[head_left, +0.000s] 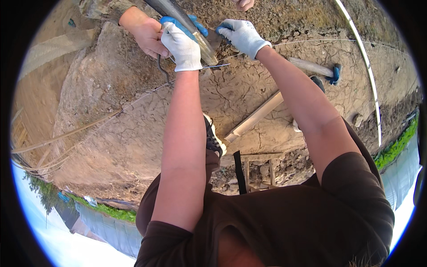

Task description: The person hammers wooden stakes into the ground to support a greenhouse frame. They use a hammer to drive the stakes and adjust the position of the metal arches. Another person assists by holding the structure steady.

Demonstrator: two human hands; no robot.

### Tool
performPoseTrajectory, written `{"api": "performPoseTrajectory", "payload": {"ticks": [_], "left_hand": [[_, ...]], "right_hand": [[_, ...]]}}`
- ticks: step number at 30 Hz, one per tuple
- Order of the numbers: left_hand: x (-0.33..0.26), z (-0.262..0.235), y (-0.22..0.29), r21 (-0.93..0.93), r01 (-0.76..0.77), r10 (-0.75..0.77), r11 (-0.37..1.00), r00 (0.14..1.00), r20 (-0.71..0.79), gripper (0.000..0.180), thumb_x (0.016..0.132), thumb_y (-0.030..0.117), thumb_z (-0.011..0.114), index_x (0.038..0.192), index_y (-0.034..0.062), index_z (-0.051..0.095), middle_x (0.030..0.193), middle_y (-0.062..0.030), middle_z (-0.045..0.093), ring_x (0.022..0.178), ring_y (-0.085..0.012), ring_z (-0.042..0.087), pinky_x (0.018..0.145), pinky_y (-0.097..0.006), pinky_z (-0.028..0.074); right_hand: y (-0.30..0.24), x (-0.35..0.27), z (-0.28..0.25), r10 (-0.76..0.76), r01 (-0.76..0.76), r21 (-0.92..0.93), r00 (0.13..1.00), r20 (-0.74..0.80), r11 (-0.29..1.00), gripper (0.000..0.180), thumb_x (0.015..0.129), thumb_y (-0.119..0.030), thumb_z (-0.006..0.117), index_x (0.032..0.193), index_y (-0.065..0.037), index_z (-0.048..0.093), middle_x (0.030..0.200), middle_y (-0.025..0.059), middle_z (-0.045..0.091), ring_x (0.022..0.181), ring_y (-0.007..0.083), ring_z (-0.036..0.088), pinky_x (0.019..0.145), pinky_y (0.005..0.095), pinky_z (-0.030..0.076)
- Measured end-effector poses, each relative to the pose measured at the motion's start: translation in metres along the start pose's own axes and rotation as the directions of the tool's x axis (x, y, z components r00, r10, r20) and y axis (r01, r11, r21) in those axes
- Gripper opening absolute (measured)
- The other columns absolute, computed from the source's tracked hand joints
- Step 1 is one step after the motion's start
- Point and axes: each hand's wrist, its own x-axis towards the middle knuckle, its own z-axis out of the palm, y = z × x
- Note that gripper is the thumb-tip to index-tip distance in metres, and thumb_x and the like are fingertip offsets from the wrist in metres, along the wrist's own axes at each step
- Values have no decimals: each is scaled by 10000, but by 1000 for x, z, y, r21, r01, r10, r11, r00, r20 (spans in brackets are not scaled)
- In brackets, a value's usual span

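My left hand (181, 42), in a white glove with blue palm and fingers, is closed around a thick round post (205, 48). The post leans, dark grey at the top and pale wood at the lower end by the ground. Just right of it is my right hand (240, 36), gloved alike, its fingers curled; what they hold, if anything, is hidden. A thin white string (311, 41) stretches across the ground behind my right wrist. Another person's bare hand (144, 33) is close against my left glove, beside a bent dark metal rod (161, 69).
A hammer with a wooden handle (311, 66) and blue head lies to the right. A wooden board (255, 116) rests near my feet, with a wooden frame (266, 156) closer in. A white strip (370, 75) curves along the right. Part of another bare hand (243, 4) shows at the top.
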Motion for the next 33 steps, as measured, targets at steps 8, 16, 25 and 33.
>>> {"api": "performPoseTrajectory", "payload": {"ticks": [8,16,25,33], "left_hand": [[-2,-7,-6,-2,-8,8,1000,998,-58,640,1103,611,348,1128,-5,523,895,-205,655,643,-348,635,540,-485,564],[0,-2,0,28,-28,29,999,1000,-5,635,1116,579,352,1143,-25,548,930,-196,680,679,-303,655,613,-452,586],[-7,18,9,78,-174,178,982,983,-43,377,1104,370,547,947,32,601,825,11,568,689,-93,540,638,-281,470],[-6,3,2,72,-87,90,994,995,-40,401,1101,355,555,866,33,605,735,7,554,587,-116,538,568,-331,537]], "right_hand": [[-53,26,-5,-153,221,-261,954,256,940,236,984,-207,618,1180,-140,732,976,178,753,960,362,721,873,470,556],[-34,24,-1,-148,167,-211,984,103,963,244,1022,-261,633,1158,-80,724,999,171,755,944,357,722,864,459,561],[15,-6,-65,-72,65,-256,997,-19,965,287,1026,-351,641,1176,-119,716,1004,163,745,965,351,717,893,463,556],[-10,-10,-39,-79,117,-297,987,138,948,319,1051,-365,594,1211,-101,677,1032,183,737,1012,381,706,900,489,545]]}}
